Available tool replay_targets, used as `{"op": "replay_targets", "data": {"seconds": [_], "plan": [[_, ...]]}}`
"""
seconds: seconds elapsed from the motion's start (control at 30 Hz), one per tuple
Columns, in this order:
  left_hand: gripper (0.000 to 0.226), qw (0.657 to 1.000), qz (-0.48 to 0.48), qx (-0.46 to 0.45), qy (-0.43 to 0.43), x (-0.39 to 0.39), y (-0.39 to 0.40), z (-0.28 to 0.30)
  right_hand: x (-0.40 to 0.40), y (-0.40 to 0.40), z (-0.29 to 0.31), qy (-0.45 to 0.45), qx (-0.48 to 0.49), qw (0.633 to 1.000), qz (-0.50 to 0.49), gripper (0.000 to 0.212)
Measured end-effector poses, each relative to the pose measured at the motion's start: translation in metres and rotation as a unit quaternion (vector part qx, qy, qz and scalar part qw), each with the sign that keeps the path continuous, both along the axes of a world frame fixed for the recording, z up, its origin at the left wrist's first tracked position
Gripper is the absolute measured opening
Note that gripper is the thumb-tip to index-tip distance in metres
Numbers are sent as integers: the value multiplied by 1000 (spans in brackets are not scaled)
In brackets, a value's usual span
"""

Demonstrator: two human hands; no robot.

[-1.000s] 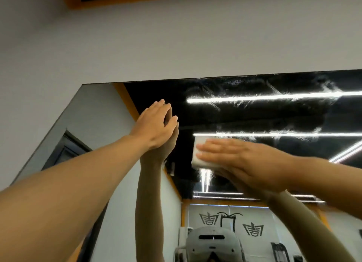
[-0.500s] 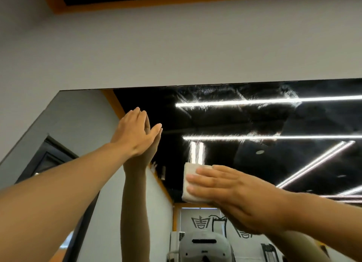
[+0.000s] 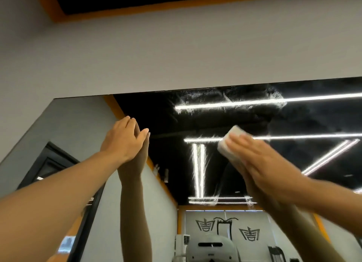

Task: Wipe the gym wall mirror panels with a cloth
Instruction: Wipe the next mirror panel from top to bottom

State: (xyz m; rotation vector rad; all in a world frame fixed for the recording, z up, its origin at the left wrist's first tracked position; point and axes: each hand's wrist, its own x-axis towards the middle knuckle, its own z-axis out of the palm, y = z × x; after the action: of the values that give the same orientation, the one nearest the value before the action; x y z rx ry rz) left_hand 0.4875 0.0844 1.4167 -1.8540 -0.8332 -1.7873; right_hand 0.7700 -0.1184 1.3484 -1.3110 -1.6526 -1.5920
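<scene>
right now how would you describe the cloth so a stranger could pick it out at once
Find the wall mirror, whose top edge meets the grey wall. On its glass right of centre, the right hand lies flat over the cloth, a small white folded pad. It is the only solid white thing there; the other bright shapes are reflected light strips.

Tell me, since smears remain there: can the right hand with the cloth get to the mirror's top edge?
Probably yes: the right hand presses the cloth flat on the mirror, with only bare glass between it and the smears.

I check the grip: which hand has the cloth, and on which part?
The right hand presses the white cloth against the mirror with flat fingers over its lower right part.
</scene>
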Motion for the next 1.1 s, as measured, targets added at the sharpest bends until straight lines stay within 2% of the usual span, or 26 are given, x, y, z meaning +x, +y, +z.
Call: {"op": "replay_targets", "data": {"seconds": [0.1,0.2,0.27,0.33,0.43,0.53,0.6,0.7,0.77,0.87,0.97,1.03,1.1], "plan": [[58,1000,10,-11,-5,2,-7,-1,2,-19,-48,-54,-122,990,-55,49],[56,1000,18,-10,-14,6,-13,-4,4,-41,-47,-71,-172,976,-110,51],[54,1000,15,4,-16,10,-18,-5,9,-44,-25,-61,-137,983,-103,50],[53,999,-6,32,-4,18,-24,-9,19,-44,8,-49,-46,997,-49,51],[52,997,-45,64,25,34,-34,-20,41,-49,74,80,57,995,-28,61],[65,996,-55,50,58,51,-42,-34,53,-51,111,164,102,980,-51,54],[76,996,-55,40,60,59,-45,-42,51,-47,104,169,118,977,-52,52],[79,997,-54,32,48,65,-48,-48,49,-42,44,101,118,988,-17,54],[77,997,-48,34,46,67,-48,-48,50,-44,-15,91,70,993,-5,61],[62,997,-38,39,47,70,-46,-46,57,-51,-79,92,32,995,-21,60],[67,998,-36,36,49,72,-46,-48,58,-56,-76,98,26,994,-36,62],[75,998,-33,36,51,72,-48,-50,60,-54,-46,100,42,994,-28,63],[67,998,-19,32,52,73,-47,-51,68,-51,-2,98,76,992,-32,67]]}}
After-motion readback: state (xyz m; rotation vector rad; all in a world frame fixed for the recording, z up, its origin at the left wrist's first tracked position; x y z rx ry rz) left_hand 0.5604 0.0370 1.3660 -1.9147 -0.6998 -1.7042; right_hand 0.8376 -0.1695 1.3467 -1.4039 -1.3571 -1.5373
